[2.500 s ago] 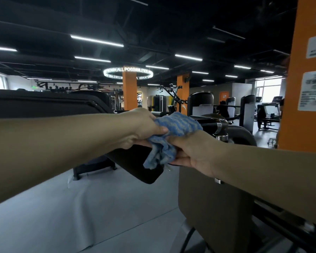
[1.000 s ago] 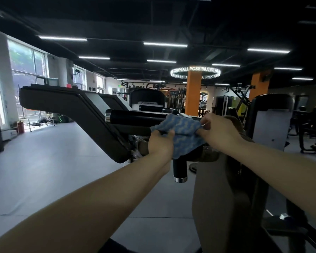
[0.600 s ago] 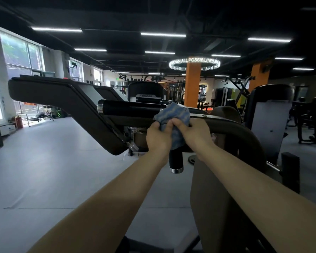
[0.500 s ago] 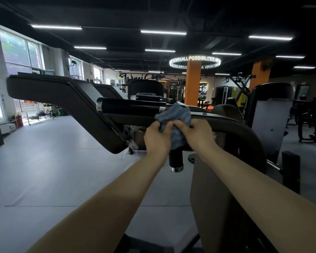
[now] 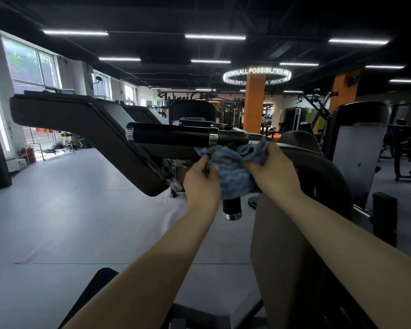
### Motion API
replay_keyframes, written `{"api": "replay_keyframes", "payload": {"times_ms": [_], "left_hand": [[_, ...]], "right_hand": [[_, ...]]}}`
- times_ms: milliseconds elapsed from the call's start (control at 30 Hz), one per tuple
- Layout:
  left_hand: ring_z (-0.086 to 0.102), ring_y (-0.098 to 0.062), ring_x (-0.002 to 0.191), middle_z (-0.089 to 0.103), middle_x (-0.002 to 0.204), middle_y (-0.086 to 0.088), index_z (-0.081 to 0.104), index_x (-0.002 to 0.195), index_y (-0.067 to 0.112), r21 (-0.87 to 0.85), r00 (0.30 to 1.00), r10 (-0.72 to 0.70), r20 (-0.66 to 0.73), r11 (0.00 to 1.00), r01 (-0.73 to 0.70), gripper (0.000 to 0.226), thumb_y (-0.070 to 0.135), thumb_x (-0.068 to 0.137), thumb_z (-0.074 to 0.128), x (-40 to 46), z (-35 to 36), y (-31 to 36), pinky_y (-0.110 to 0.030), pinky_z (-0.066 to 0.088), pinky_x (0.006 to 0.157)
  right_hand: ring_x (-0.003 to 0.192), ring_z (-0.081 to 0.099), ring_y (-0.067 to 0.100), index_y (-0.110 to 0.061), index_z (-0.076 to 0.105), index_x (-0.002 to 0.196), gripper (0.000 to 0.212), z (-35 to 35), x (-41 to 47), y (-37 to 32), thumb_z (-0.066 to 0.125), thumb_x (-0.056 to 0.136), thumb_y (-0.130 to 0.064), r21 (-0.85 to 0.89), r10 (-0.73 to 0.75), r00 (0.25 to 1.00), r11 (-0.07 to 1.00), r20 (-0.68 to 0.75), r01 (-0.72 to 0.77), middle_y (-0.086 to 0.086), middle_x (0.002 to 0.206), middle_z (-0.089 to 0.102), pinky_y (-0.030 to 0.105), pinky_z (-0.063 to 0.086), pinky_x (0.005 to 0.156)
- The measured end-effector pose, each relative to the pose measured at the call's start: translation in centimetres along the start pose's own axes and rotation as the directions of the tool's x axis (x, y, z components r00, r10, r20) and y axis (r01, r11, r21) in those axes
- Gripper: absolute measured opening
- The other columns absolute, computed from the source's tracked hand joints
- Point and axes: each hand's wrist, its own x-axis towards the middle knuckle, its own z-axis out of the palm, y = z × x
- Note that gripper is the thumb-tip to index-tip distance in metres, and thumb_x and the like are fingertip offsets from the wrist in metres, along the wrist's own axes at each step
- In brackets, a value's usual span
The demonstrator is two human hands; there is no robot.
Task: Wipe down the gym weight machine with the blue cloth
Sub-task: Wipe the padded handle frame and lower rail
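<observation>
The blue cloth (image 5: 233, 170) is bunched around the machine's downward-pointing black handle (image 5: 232, 207), just below the horizontal black grip (image 5: 171, 137). My left hand (image 5: 201, 180) grips the cloth's left side and my right hand (image 5: 274, 170) grips its right side, both pressed to the weight machine's brown arm (image 5: 318, 167). Only the handle's chrome-capped lower end shows under the cloth. The machine's angled dark pad (image 5: 86, 124) juts out to the left.
A brown upright panel (image 5: 285, 245) of the machine stands under my right forearm. Another machine with a grey shroud (image 5: 358, 150) is at the right, and an orange pillar (image 5: 254, 103) stands behind. Grey floor (image 5: 69, 222) spreads out to the left.
Both hands have slid the cloth down from the top of the bar onto the vertical handle, and the cloth has spread wider between them.
</observation>
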Motion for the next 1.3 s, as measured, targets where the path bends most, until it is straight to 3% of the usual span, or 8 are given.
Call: {"api": "replay_keyframes", "payload": {"times_ms": [167, 467, 667, 800, 933, 1033, 1167, 1300], "left_hand": [[0.063, -0.024, 0.090, 0.067, 0.098, -0.013, 0.063, 0.106, 0.007, -0.112, 0.984, -0.131, 0.122, 0.983, 0.145, 0.026, 0.006, 0.095, 0.039, 0.9, 0.9, 0.7, -0.035, 0.051, 0.081], [0.065, -0.018, 0.095, 0.069, 0.103, -0.007, 0.064, 0.111, 0.011, 0.151, 0.968, 0.073, 0.239, 0.982, -0.111, 0.024, 0.022, 0.090, 0.061, 0.7, -0.7, -2.2, -0.038, 0.053, 0.088], [0.059, -0.002, 0.077, 0.063, 0.086, 0.008, 0.064, 0.105, 0.011, 0.215, 0.977, 0.064, 0.204, 0.970, -0.109, 0.015, 0.010, 0.090, 0.058, -2.1, -0.7, -5.0, -0.005, 0.045, 0.067], [0.063, -0.011, 0.080, 0.065, 0.083, 0.005, 0.063, 0.094, 0.013, 0.262, 0.972, 0.008, 0.235, 0.962, -0.072, 0.009, 0.009, 0.092, 0.055, -4.0, -1.2, -7.3, -0.019, 0.049, 0.070], [0.059, 0.008, 0.071, 0.061, 0.085, 0.009, 0.057, 0.107, 0.015, 0.048, 0.986, 0.022, 0.165, 0.998, -0.031, 0.024, 0.001, 0.096, 0.043, -2.5, -0.7, -3.6, -0.003, 0.044, 0.067], [0.063, -0.013, 0.080, 0.065, 0.091, -0.009, 0.062, 0.106, 0.006, -0.132, 0.957, -0.150, 0.250, 0.973, 0.187, 0.028, -0.003, 0.093, 0.038, 0.1, -0.4, -1.7, -0.022, 0.050, 0.073], [0.060, -0.020, 0.079, 0.063, 0.087, -0.011, 0.060, 0.110, 0.001, -0.204, 0.937, -0.204, 0.283, 0.942, 0.266, 0.034, -0.006, 0.092, 0.032, 0.9, -0.2, -1.4, -0.027, 0.048, 0.073], [0.062, -0.020, 0.085, 0.066, 0.091, -0.008, 0.061, 0.107, 0.006, -0.388, 0.906, -0.270, 0.327, 0.836, 0.389, 0.034, 0.005, 0.096, 0.028, 0.9, -0.2, -2.2, -0.029, 0.049, 0.079]], "right_hand": [[0.083, 0.049, 0.008, -0.014, 0.054, 0.107, 0.013, 1.8, 0.1, -0.8, 0.052, 0.095, -0.020, 0.030, -0.122, 0.983, 0.991, -0.140, 0.128, -0.008, 0.089, 0.051, 0.016, 0.031, 0.066], [0.081, 0.051, 0.006, -0.008, 0.060, 0.111, 0.031, 3.4, -0.6, 1.4, 0.038, 0.101, -0.028, 0.047, -0.226, 0.968, 0.974, 0.107, 0.222, -0.001, 0.094, 0.056, -0.001, 0.035, 0.060], [0.085, 0.054, 0.005, -0.007, 0.065, 0.109, 0.021, 3.9, -3.3, 3.6, 0.051, 0.096, -0.017, 0.021, -0.236, 0.968, 0.972, 0.081, 0.235, 0.006, 0.101, 0.067, -0.004, 0.034, 0.064], [0.080, 0.058, 0.011, -0.003, 0.068, 0.098, 0.019, 4.2, -5.7, 5.4, 0.053, 0.095, -0.014, -0.014, -0.173, 0.977, 0.984, 0.124, 0.176, 0.008, 0.091, 0.068, -0.001, 0.034, 0.060], [0.095, 0.060, 0.010, -0.006, 0.066, 0.114, 0.025, 3.7, -4.0, 3.5, 0.050, 0.096, -0.011, 0.172, -0.165, 0.986, 0.972, 0.005, 0.161, -0.001, 0.101, 0.066, 0.000, 0.037, 0.073], [0.107, 0.060, 0.013, -0.008, 0.062, 0.122, 0.029, 3.3, -1.5, 1.9, 0.050, 0.096, -0.013, 0.302, -0.109, 0.993, 0.949, 0.034, 0.094, 0.006, 0.117, 0.066, 0.026, 0.046, 0.098], [0.105, 0.062, 0.015, -0.009, 0.065, 0.118, 0.027, 3.3, -0.3, 1.4, 0.052, 0.095, -0.011, 0.392, -0.070, 0.997, 0.918, 0.026, 0.054, 0.005, 0.113, 0.068, 0.041, 0.049, 0.096], [0.113, 0.057, 0.016, -0.014, 0.055, 0.130, 0.036, 3.1, -0.8, 2.6, 0.051, 0.094, -0.013, 0.500, 0.059, 0.969, 0.848, 0.239, -0.175, 0.003, 0.124, 0.061, 0.043, 0.044, 0.103]]}}
